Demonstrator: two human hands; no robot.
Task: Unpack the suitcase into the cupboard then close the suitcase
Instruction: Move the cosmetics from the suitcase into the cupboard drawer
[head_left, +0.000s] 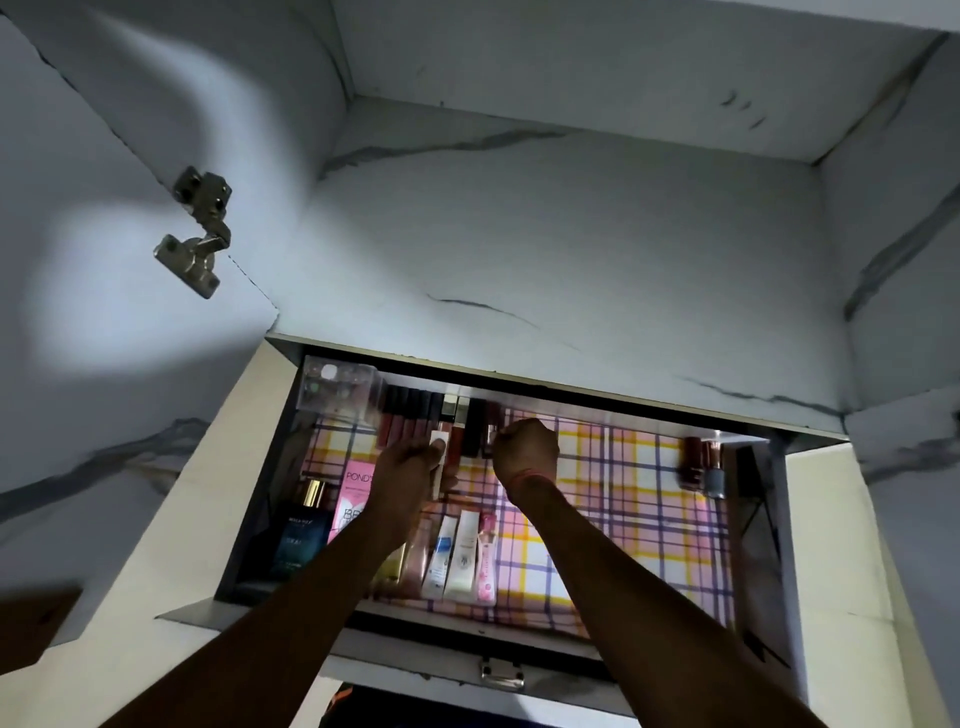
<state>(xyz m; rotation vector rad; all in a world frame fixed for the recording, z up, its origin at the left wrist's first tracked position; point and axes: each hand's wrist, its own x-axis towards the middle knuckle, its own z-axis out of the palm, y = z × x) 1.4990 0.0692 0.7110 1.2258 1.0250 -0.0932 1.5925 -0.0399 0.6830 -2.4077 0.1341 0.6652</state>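
The cupboard's drawer (748, 519) is pulled out, lined with pink, yellow and purple checked paper. My left hand (410, 467) is closed around a slim white-capped cosmetic tube (439, 447) over the drawer's back left. My right hand (524, 452) is fisted beside a dark lipstick tube (488, 431) in the back row; what it grips is hidden. A row of lip glosses (410, 421) lies along the back edge. The suitcase is out of view.
A blue perfume bottle (301, 530), a pink Pond's box (356, 499) and white tubes (457, 561) lie front left. Nail polish bottles (701, 467) stand back right. A clear organiser (337, 389) sits back left. Door hinge (195, 228) is upper left; drawer handle (501, 673) is below.
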